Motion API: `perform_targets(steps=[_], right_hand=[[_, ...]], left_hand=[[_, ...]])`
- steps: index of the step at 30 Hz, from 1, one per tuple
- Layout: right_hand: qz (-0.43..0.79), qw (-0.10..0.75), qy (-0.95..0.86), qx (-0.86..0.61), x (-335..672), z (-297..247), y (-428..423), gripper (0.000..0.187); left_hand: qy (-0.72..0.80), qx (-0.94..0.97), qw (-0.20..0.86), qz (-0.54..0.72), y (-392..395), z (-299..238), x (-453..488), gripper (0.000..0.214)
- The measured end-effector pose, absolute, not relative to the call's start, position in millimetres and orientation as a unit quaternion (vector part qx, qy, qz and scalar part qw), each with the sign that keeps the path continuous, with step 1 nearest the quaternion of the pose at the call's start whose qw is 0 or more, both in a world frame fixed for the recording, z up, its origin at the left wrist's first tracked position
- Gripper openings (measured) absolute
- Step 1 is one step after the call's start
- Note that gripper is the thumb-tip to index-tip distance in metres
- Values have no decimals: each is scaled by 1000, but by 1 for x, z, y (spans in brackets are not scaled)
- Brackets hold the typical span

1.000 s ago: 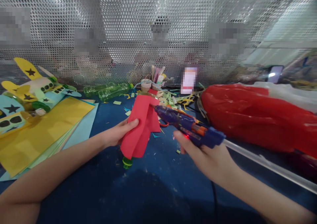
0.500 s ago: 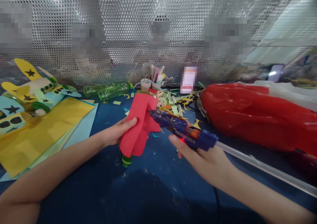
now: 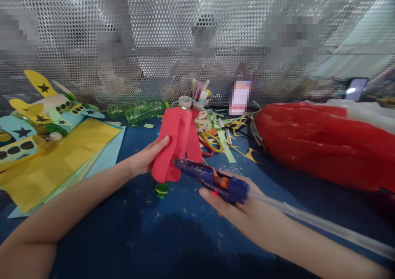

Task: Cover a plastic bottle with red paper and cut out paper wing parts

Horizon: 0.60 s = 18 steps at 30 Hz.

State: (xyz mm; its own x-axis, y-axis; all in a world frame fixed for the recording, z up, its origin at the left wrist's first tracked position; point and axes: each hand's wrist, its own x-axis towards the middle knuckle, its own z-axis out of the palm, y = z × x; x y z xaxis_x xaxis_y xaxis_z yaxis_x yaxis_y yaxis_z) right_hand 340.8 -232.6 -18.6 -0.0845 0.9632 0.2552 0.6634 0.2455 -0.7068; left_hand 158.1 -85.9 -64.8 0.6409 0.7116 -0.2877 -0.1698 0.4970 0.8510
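Note:
My left hand point(image 3: 151, 153) is closed around a green plastic bottle wrapped in red paper point(image 3: 173, 141), the thumb lying on the paper. Most of the bottle is hidden; its green capped neck point(image 3: 161, 189) sticks out toward me. In my right hand point(image 3: 237, 207) is a dark blue glue gun point(image 3: 210, 178), its small red light lit. A long clear glue stick point(image 3: 311, 216) runs out of the gun's back. The nozzle points left and meets, or nearly meets, the fold of the red paper near its lower end.
Finished paper-and-bottle airplanes point(image 3: 58, 110) stand at left behind stacked coloured paper point(image 3: 70, 159). Green bottles point(image 3: 145, 112), paper scraps point(image 3: 226, 145) and scissors point(image 3: 212, 144) lie farther back. A red plastic bag point(image 3: 308, 143) fills the right side. Perforated metal mesh point(image 3: 160, 24) rises behind the table.
The glue gun's nozzle has moved down and left along the paper fold, from its upper part to near the lower end. The red-wrapped bottle has tilted slightly, and the scissors now show.

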Motion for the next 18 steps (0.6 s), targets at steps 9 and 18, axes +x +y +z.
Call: perform_targets(steps=[9,18], right_hand=[[203,341,-728,-559,336,-20,-236,24],[215,329,-746,-537,336,-21,-236,28]], left_hand=[[307,404,812,289,-85,-62,159,61],[319,396,808,298,-79,-66,158,58]])
